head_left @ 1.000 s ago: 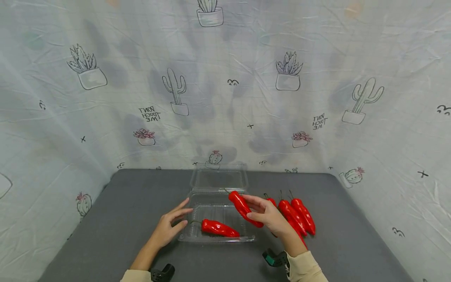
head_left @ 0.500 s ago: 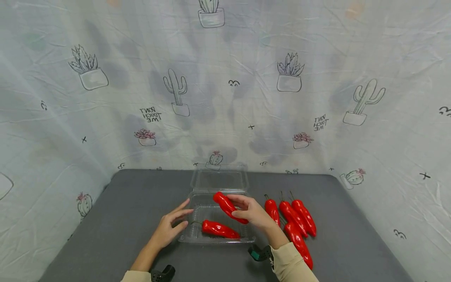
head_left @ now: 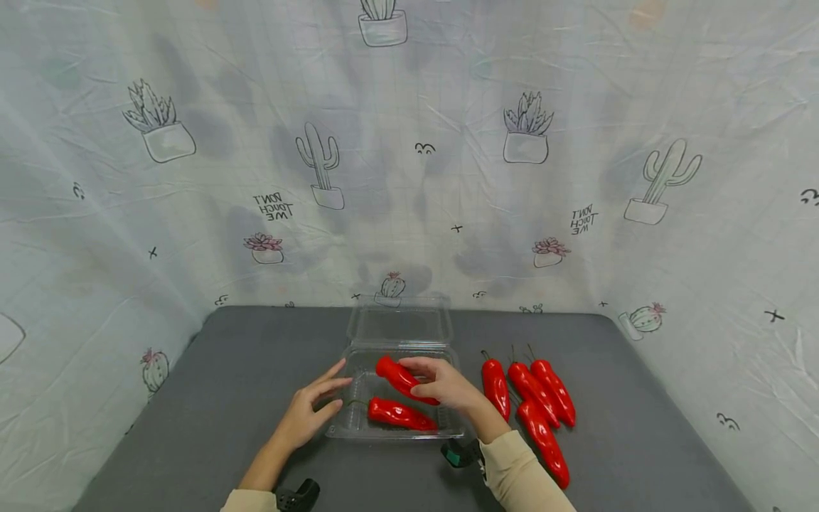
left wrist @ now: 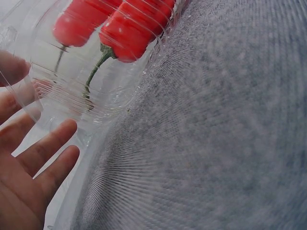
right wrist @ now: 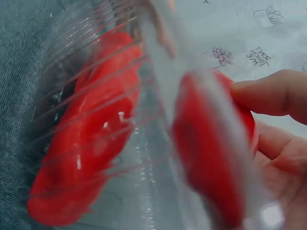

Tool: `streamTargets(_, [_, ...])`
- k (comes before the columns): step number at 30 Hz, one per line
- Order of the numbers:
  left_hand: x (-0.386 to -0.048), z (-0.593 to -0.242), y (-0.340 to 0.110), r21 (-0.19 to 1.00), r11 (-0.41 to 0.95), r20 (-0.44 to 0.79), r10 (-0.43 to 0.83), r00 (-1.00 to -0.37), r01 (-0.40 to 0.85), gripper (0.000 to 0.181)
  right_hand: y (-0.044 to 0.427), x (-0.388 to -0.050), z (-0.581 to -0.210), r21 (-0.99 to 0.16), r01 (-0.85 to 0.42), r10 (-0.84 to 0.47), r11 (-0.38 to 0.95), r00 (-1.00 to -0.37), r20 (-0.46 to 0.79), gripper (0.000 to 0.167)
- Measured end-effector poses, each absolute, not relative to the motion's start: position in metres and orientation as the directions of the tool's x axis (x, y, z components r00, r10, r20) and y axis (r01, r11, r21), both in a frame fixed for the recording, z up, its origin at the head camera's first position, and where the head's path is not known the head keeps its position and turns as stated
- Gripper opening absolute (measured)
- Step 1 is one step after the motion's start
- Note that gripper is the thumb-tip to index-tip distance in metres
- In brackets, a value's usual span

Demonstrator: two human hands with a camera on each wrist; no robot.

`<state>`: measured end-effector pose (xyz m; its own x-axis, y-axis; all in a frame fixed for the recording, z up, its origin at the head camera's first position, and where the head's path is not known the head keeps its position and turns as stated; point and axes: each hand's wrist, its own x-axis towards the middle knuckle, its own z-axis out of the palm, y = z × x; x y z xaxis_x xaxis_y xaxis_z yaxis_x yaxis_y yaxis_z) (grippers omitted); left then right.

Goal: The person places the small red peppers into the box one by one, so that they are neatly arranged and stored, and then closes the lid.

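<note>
My right hand [head_left: 444, 385] holds a red pepper [head_left: 393, 372] by its body, thumb on the near side, inside the clear plastic clamshell box [head_left: 358, 434]. In the right wrist view this pepper [right wrist: 206, 139] shows blurred through the box wall. A second red pepper [head_left: 399, 415] lies along the box's front side, its stem pointing left. At the left rim my left hand [head_left: 306, 414] rests with spread, fairly straight fingers. The left wrist view shows the left hand [left wrist: 26, 167] with some fingertips behind the clear plastic, near the stem of the lying pepper [left wrist: 129, 36].
Several more red peppers [head_left: 542, 441] lie in a loose group on the grey table [head_left: 269, 355], right of the box. The box's clear lid [head_left: 399, 323] stands open at the back. Behind the table hangs a printed white curtain [head_left: 409, 213].
My right hand has carried its pepper leftward and down from the box's right side into the box, behind the lying pepper. The left hand has stayed in place.
</note>
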<state>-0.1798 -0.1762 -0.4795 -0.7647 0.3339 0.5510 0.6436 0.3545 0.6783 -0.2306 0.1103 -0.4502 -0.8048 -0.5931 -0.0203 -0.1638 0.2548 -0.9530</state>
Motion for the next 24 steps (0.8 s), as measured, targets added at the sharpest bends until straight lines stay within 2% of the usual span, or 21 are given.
streamTargets(24, [-0.179, -0.479, -0.176, 0.681, 0.364, 0.542, 0.333, -0.771, 0.636, 0.035, 0.101, -0.237, -0.464, -0.898, -0.211, -0.631, 0.386, -0.77, -0.09, 0.051])
